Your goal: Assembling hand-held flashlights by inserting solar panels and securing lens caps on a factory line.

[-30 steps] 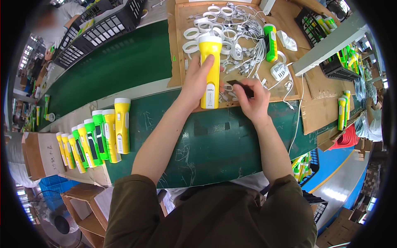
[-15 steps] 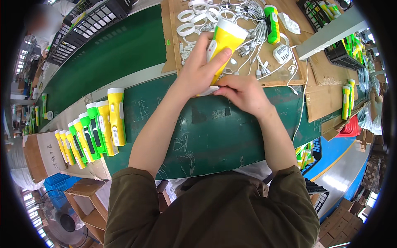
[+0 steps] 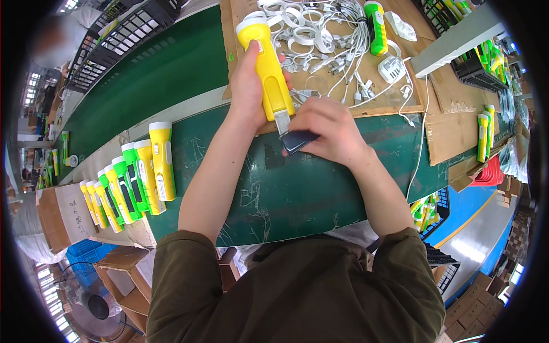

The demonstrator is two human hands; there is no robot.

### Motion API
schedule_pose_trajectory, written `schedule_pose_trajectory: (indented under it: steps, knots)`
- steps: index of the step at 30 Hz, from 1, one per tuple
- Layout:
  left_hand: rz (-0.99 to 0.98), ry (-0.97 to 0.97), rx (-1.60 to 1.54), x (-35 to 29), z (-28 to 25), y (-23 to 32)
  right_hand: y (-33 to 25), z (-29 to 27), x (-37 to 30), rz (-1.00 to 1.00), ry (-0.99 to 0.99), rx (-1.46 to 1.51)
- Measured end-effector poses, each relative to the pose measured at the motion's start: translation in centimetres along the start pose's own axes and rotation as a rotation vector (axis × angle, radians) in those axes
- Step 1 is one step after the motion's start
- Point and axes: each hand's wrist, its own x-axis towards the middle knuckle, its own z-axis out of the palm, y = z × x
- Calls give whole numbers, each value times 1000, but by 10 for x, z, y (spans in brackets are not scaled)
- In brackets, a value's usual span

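A yellow flashlight (image 3: 272, 74) with a white head is tilted in my left hand (image 3: 246, 86), head toward the far side, the thumb lying along its body near a small switch. From its near end sticks out a pale grey strip (image 3: 282, 121), which runs to a glossy dark panel (image 3: 298, 141). My right hand (image 3: 331, 130) pinches that panel above the green tabletop (image 3: 309, 194); some of its fingertips are hidden behind the panel.
White cables (image 3: 351, 57) and white rings (image 3: 300, 37) lie on a cardboard-lined board beyond my hands. A green-and-yellow flashlight (image 3: 376, 28) and a white charger (image 3: 392, 68) are there too. Several flashlights (image 3: 137, 177) stand in a row at left. A grey post (image 3: 457, 43) slants in at right.
My left hand has turned the flashlight and shifted it left, so its switch side shows. The dark panel now projects from the near end, with my right hand lower and holding it.
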Motion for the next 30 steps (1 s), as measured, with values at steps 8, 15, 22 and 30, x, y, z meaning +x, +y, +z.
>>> schedule_pose_trajectory:
  steps: [8,15,22,30]
  knots:
    - [152,-213,228,-15,18,-25,-3,10,0,760,331,575]
    - [187,-232,338,-16,18,-22,5,12,-5,734,266,576]
    - [203,-277,448,-14,10,-4,8,17,-4,338,693,544]
    - [561,-410,768,-8,0,-6,5,-12,-3,468,25,131]
